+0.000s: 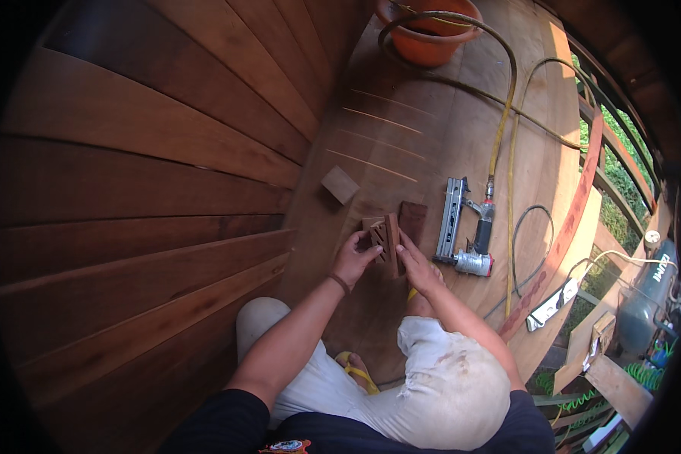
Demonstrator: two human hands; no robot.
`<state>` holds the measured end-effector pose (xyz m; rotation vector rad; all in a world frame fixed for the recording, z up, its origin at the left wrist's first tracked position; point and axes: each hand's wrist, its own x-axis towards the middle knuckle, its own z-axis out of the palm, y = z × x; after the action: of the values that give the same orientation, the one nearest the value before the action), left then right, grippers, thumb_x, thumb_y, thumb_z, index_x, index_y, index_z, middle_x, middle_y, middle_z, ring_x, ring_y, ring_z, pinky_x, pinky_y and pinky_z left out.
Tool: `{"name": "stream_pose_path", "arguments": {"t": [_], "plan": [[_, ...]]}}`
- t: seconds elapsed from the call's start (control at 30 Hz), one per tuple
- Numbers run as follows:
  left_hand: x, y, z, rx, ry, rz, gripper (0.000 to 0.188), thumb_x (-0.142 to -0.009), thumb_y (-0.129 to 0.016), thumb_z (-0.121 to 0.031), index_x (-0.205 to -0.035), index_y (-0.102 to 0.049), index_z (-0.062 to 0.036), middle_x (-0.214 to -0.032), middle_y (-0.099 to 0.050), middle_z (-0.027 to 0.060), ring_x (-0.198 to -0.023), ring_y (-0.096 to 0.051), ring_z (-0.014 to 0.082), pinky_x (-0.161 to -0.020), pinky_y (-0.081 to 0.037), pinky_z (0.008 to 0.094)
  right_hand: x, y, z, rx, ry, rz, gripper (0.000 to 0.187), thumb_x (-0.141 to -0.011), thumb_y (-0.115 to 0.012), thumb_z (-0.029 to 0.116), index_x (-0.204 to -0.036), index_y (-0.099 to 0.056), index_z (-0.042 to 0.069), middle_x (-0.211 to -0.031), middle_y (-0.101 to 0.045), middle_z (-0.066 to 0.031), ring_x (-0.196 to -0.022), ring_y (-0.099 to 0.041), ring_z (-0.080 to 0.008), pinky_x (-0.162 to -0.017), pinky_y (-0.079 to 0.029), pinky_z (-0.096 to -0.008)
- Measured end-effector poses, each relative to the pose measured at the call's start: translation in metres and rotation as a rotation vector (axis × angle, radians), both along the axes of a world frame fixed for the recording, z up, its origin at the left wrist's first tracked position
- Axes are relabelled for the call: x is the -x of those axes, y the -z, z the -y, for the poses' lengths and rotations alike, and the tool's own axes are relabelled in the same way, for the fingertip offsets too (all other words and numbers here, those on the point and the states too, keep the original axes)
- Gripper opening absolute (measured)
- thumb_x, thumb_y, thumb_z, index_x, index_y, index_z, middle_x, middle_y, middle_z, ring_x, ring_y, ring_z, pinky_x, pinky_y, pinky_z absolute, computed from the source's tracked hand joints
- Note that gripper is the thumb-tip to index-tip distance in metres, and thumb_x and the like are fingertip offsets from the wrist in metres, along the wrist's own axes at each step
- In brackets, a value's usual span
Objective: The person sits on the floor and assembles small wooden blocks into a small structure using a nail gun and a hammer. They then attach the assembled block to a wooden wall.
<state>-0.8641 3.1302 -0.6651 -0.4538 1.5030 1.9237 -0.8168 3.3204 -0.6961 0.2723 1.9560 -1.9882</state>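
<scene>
"Several wooden pieces [392, 246], dial centre: held why?"

"Left grip [353, 259] and right grip [418, 265] grasp them from eight and four o'clock, likely for alignment. Air nailer [452, 227]: three o'clock, seemingly within reach."

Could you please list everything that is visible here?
Held wood pieces: at least two, brown, centre
Loose wood block: one, brown, left of centre
Dark wood piece: one, reddish, right of centre
Pneumatic nailer: one, silver, right
Air hose: count unclear, yellow, upper right
Bucket: one, orange, top
Power strip: one, white, right
Air compressor: one, teal, far right
Coiled hose: count unclear, green, lower right
Plank wall: one, brown, left
Wooden floor: one, brown, beneath
Sandals: two, yellow, below centre
Trousers: one pair, white, bottom
Left fingers: several, bare, on held wood pieces
Right fingers: several, bare, on held wood pieces
</scene>
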Motion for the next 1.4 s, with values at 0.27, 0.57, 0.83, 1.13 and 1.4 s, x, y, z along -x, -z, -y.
{"name": "stream_pose_path", "arguments": {"t": [0.27, 0.57, 0.83, 1.13, 1.4], "plan": [[0.005, -0.017, -0.001, -0.107, -0.061, 0.125, 0.040, -0.090, -0.077, -0.013, -0.121, -0.052, -0.0060, -0.114, -0.065, 0.0077, -0.103, -0.065, 0.0152, -0.085, -0.055, 0.0306, 0.002, -0.011, -0.009, 0.269, -0.011, 0.303, 0.056, -0.108, -0.044, 0.045, -0.140, -0.054, 0.001, -0.128, -0.063, -0.0086, -0.116, -0.058, -0.0145, -0.098, -0.046, -0.0280], [-0.004, -0.010, -0.006, 0.074, 0.007, -0.101, 0.055, -0.086, -0.083, -0.023, -0.130, -0.057, -0.0014, -0.119, -0.066, 0.0068, -0.106, -0.064, 0.0153, -0.095, -0.051, 0.0312, 0.006, -0.026, -0.003, 0.455, 0.122, 0.409, 0.054, -0.108, -0.044, 0.043, -0.132, -0.059, -0.002, -0.121, -0.067, -0.0099, -0.108, -0.064, -0.0154, -0.093, -0.052, -0.0303], [-0.003, -0.009, -0.006, 0.003, -0.001, 0.004, 0.064, -0.084, -0.084, -0.018, -0.136, -0.051, 0.0001, -0.125, -0.063, 0.0090, -0.114, -0.060, 0.0166, -0.099, -0.050, 0.0326, 0.003, -0.013, -0.008, 0.565, 0.204, 0.413, 0.046, -0.107, -0.049, 0.036, -0.129, -0.062, -0.002, -0.123, -0.067, -0.0105, -0.112, -0.063, -0.0181, -0.096, -0.051, -0.0332], [-0.007, 0.015, -0.002, 0.384, 0.099, -0.189, 0.076, -0.079, -0.088, -0.021, -0.136, -0.042, 0.0004, -0.126, -0.059, 0.0147, -0.117, -0.059, 0.0219, -0.099, -0.050, 0.0351, 0.002, -0.015, 0.000, 0.422, 0.138, 0.284, 0.061, -0.101, -0.060, 0.030, -0.153, -0.040, 0.005, -0.141, -0.056, -0.0116, -0.126, -0.055, -0.0208, -0.104, -0.047, -0.0333], [-0.003, 0.016, -0.003, 0.206, 0.058, -0.078, 0.060, -0.086, -0.081, -0.021, -0.133, -0.050, 0.0004, -0.126, -0.061, 0.0131, -0.113, -0.061, 0.0177, -0.094, -0.052, 0.0343, 0.007, -0.029, -0.003, 0.261, 0.022, 0.212, 0.075, -0.083, -0.082, 0.017, -0.147, -0.047, 0.001, -0.128, -0.063, -0.0074, -0.115, -0.059, -0.0144, -0.097, -0.049, -0.0296]]}}
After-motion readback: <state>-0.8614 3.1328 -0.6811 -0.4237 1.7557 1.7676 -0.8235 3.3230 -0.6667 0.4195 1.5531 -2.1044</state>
